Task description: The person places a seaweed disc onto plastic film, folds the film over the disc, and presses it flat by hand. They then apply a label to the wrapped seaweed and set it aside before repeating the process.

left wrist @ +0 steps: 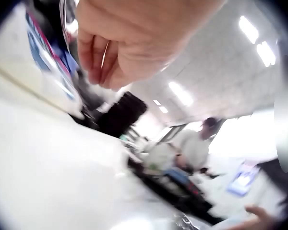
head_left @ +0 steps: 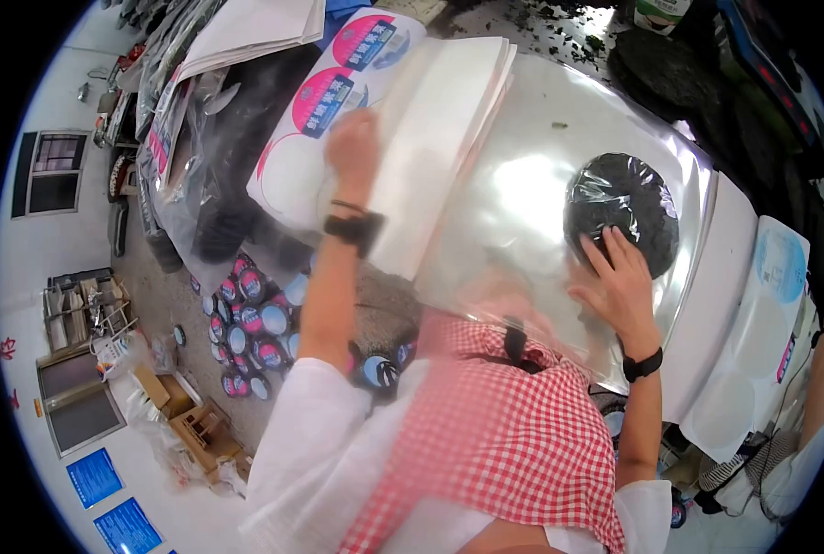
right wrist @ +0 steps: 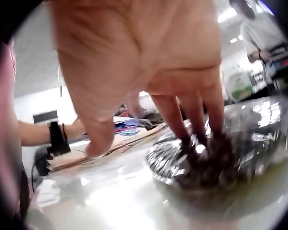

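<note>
My right hand [head_left: 620,277] rests its fingertips on a dark round cake of dried seaweed [head_left: 638,189] under shiny clear plastic. In the right wrist view the fingers [right wrist: 170,115] reach down, spread, onto the crinkled film, and the thumb stands apart. Beneath the cake is a shiny silvery work surface [head_left: 532,120]. My left hand [head_left: 352,157], blurred, is over the left edge of a stack of white sheets [head_left: 440,138], beside printed packaging [head_left: 310,97] with pink circles. The left wrist view shows its fingers [left wrist: 98,62] bunched downward; I cannot tell whether they pinch anything.
Loose dark seaweed cakes [head_left: 657,69] lie at the back right, near a device [head_left: 772,74] with red digits. Clear plastic bags [head_left: 218,175] hang at the left. Several round printed packs [head_left: 255,319] lie below on the floor. Another person [left wrist: 194,143] stands across.
</note>
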A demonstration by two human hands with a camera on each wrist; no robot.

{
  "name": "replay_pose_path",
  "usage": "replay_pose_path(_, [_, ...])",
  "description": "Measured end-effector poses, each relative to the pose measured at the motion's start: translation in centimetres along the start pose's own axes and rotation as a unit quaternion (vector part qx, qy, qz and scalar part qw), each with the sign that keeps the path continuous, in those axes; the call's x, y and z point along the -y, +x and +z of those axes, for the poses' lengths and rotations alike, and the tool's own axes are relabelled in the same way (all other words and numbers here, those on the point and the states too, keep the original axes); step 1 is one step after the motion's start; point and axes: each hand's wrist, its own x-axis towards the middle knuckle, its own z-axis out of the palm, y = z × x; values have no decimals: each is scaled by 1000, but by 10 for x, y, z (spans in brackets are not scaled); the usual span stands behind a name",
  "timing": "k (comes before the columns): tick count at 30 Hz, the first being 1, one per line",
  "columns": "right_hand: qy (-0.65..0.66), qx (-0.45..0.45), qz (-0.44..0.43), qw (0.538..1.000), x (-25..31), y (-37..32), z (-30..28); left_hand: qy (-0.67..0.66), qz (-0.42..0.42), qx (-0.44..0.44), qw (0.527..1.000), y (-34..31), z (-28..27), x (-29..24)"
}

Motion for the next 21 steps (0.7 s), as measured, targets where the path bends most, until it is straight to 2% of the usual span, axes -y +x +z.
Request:
replay_pose_path(1, [56, 48, 28, 997, -4, -4, 13, -1, 44, -44, 998, 0, 13, 42])
replay_pose_path(2, [77, -10, 79, 994, -9, -3, 19, 34, 88, -63, 993, 0, 20, 60])
replay_pose_path(5, [-71, -4, 100, 992, -14, 6, 27, 71, 139, -59, 986, -5, 30, 74])
replay_pose_path(6, [-78, 18, 112, 991, -15, 4, 31, 105, 147, -49, 982, -4, 32, 74])
replay_pose_path(8, [-82, 26, 114, 990, -15, 4, 31, 177, 155, -30, 971, -4, 31, 73])
replay_pose_path(11, [-85, 32, 118, 989, -13, 6, 34, 191, 132, -3, 973, 0, 31, 76])
replay_pose_path(17, [-83, 22, 120, 989, -13, 6, 35, 64, 93, 31, 993, 21, 13, 89])
replay_pose_path(18, [-82, 20, 121, 989, -12, 5, 35, -14, -3, 48, 999, 25, 14, 101])
replay_pose_path(20, [-77, 17, 122, 989, -12, 4, 35, -168, -198, 80, 962, 35, 19, 128])
replay_pose_path(21, [-77, 14, 122, 989, -12, 4, 35, -211, -185, 100, 955, 37, 16, 125])
